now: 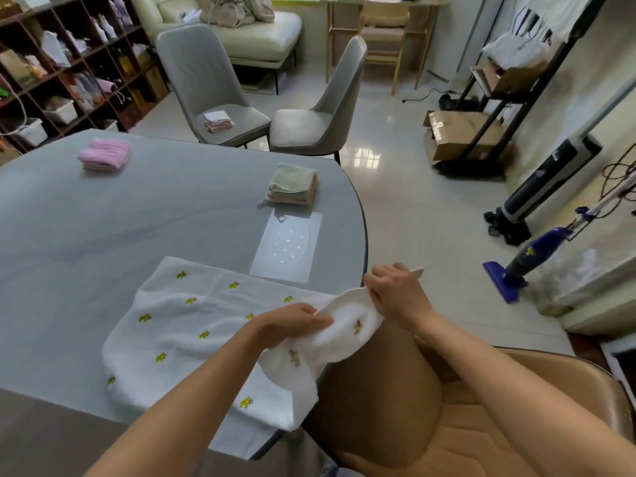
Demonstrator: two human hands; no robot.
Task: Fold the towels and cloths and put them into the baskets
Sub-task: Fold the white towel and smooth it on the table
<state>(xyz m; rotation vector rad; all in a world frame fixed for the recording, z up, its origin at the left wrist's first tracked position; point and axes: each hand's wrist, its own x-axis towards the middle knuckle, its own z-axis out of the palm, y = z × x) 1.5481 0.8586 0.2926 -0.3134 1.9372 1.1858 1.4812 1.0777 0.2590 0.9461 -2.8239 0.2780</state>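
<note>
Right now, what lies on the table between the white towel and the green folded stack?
Head view: only bare table with a window reflection lies between the white towel and the green stack.

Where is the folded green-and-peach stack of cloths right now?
In the head view, the green-and-peach stack sits near the right far edge of the grey table, beyond the white banana-print towel, nearest the empty grey chair.

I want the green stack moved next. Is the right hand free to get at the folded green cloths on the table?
Probably not yet: the right hand grips the white towel, as does the left hand. The path over the table to the green cloths looks unobstructed.
</note>
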